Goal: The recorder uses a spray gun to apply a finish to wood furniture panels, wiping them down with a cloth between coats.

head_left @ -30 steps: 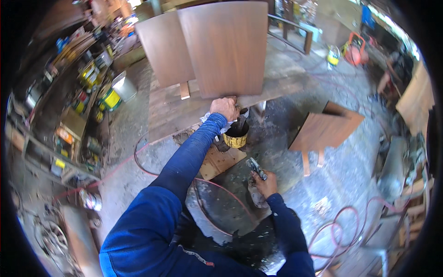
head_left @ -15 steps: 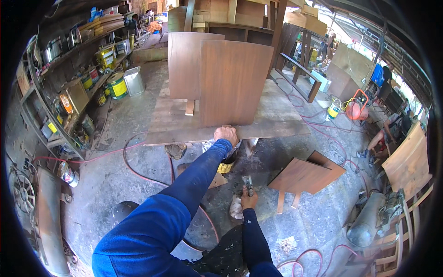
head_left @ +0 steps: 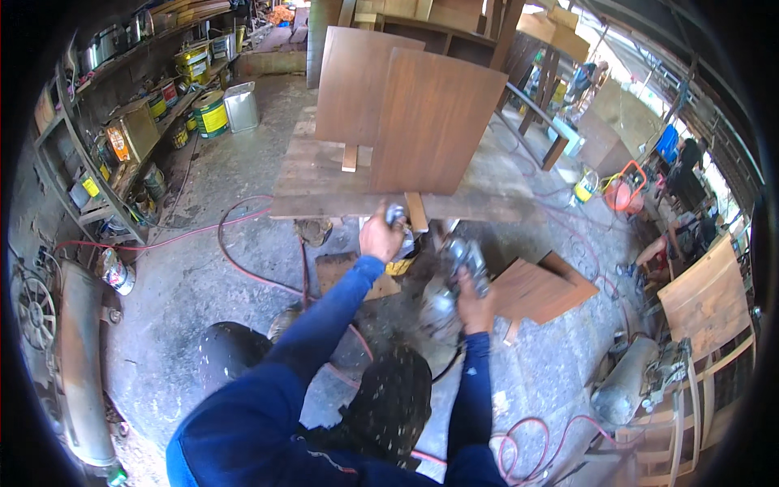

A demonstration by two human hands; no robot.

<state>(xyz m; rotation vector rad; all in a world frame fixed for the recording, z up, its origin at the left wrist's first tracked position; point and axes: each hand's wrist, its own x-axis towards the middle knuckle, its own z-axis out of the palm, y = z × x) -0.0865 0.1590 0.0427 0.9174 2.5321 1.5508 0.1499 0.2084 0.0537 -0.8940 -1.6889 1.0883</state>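
From where I stand: right hand point(head_left: 475, 307) clenched round a spray gun point(head_left: 469, 264), held over the floor just right of a yellow tin point(head_left: 399, 266); pale cup point(head_left: 439, 308) beside it, blurred, can't tell if attached. Left hand point(head_left: 380, 237) looks closed on a small shiny thing point(head_left: 395, 214), too blurred to name. Gun: probably stiff metal, moderately heavy, slick if wet; best held by the handle, nozzle end left free. Cup likely light, would tip or spill if tilted. Past the hands, a wood strip point(head_left: 416, 213) juts off the low worktop point(head_left: 324, 207), where two brown panels point(head_left: 438, 122) stand. Smaller boards point(head_left: 531, 288) right; red hose point(head_left: 243, 276) loops across the floor, left.
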